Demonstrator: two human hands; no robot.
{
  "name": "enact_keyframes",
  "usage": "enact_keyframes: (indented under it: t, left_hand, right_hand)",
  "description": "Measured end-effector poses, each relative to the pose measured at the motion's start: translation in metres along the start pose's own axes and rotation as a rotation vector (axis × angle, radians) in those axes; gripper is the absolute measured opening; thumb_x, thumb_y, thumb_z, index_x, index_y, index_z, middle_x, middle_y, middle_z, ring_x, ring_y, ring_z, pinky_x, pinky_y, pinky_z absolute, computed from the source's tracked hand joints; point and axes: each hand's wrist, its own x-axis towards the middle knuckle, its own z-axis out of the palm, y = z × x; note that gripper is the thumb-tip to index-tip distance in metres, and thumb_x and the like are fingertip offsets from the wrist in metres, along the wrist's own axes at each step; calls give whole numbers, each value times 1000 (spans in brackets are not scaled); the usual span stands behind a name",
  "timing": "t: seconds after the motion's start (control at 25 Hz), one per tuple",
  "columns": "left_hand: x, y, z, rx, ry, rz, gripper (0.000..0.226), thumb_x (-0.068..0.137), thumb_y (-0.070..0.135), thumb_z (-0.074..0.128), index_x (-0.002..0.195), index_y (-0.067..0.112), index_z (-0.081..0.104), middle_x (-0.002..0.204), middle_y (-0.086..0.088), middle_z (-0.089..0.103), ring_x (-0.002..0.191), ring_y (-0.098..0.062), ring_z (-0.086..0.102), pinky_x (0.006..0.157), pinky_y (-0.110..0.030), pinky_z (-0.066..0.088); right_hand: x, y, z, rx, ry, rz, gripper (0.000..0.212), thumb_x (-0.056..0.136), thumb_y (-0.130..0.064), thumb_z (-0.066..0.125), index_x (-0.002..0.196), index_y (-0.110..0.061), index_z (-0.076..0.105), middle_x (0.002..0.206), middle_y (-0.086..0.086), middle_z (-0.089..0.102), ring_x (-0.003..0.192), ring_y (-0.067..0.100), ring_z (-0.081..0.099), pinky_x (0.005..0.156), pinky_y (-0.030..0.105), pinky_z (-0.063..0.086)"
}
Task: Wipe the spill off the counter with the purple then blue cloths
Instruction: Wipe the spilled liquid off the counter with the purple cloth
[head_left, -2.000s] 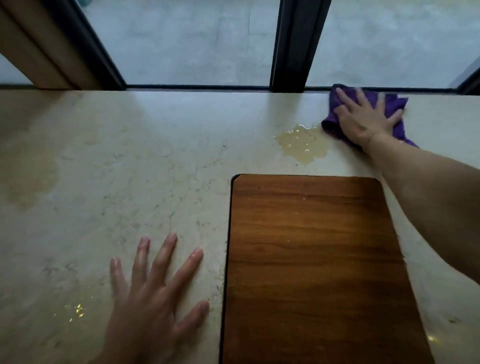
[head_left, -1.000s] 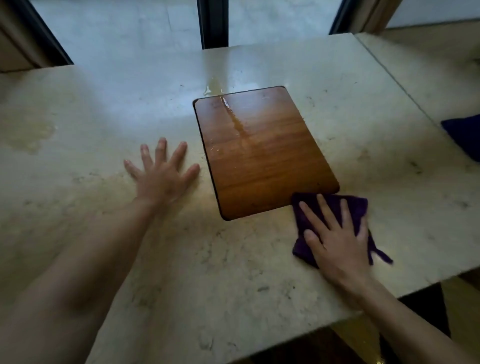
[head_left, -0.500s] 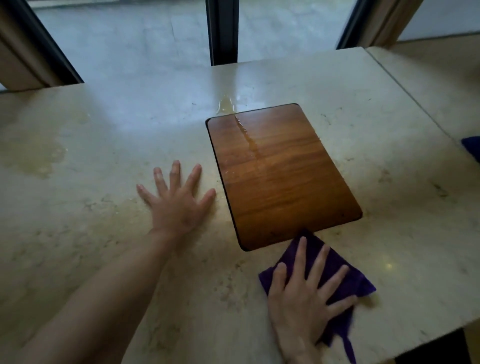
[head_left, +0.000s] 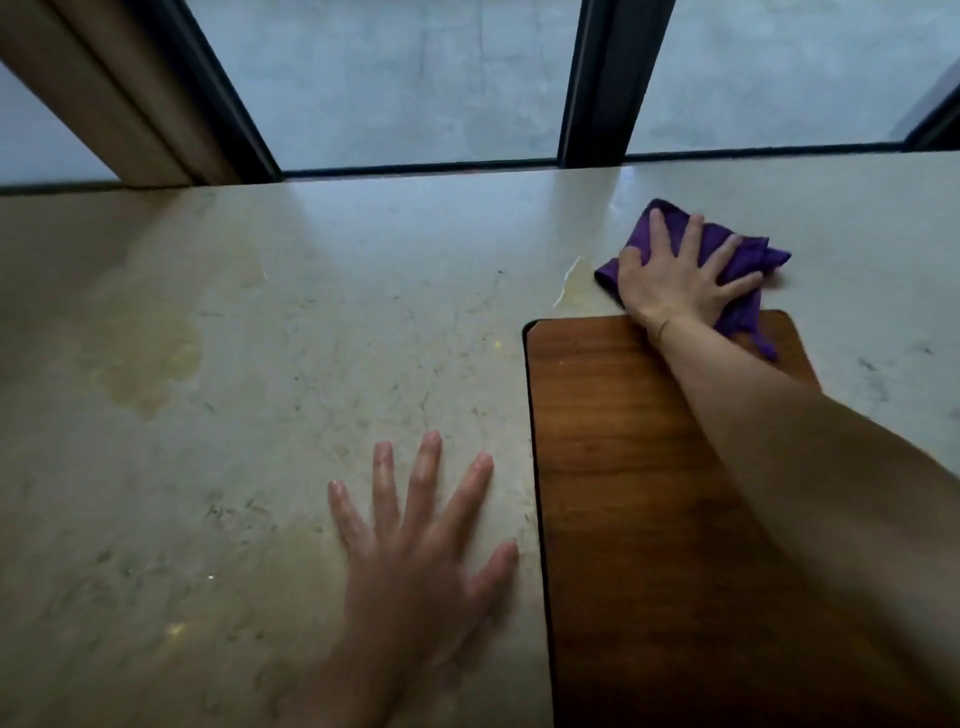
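Your right hand (head_left: 675, 280) lies spread flat, pressing the purple cloth (head_left: 727, 249) on the counter (head_left: 363, 312) just beyond the wooden board (head_left: 623, 467) | left hand (head_left: 415, 551) open, braced flat, holding nothing | cloth judged soft, limp, light: press with the palm | spill (head_left: 571, 283) touches its left edge | open counter leftward; window frame (head_left: 597, 104) close behind.
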Motion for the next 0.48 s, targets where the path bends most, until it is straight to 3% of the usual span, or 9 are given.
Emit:
enact_keyframes:
  t: [0.12, 0.24, 0.48]
  left_hand:
    - [0, 1, 2, 1, 6, -10, 78, 79, 78, 42, 149, 45, 32, 163, -4, 23, 148, -43, 13, 104, -79, 12]
    - [1, 1, 1, -1, 13, -12, 79, 78, 78, 43, 149, 46, 31, 163, -4, 22, 148, -43, 12, 104, -80, 14]
    - [-3, 1, 1, 28, -9, -9, 76, 83, 80, 33, 151, 48, 21, 165, -2, 14, 149, -42, 7, 105, -79, 11]
  right_hand:
    - [61, -25, -12, -30, -40, -137, 61, 96, -60, 15, 154, -46, 5, 167, -3, -3, 150, 40, -10, 110, 74, -8]
    - [85, -41, -18, -76, -101, -408, 57, 96, -56, 17, 152, -52, 6, 167, -9, -2, 151, 35, -9, 113, 70, -7]
    - [21, -36, -8, -129, -140, -770, 53, 95, -53, 18, 146, -62, 9, 166, -13, 3, 152, 28, -6, 116, 64, -5]
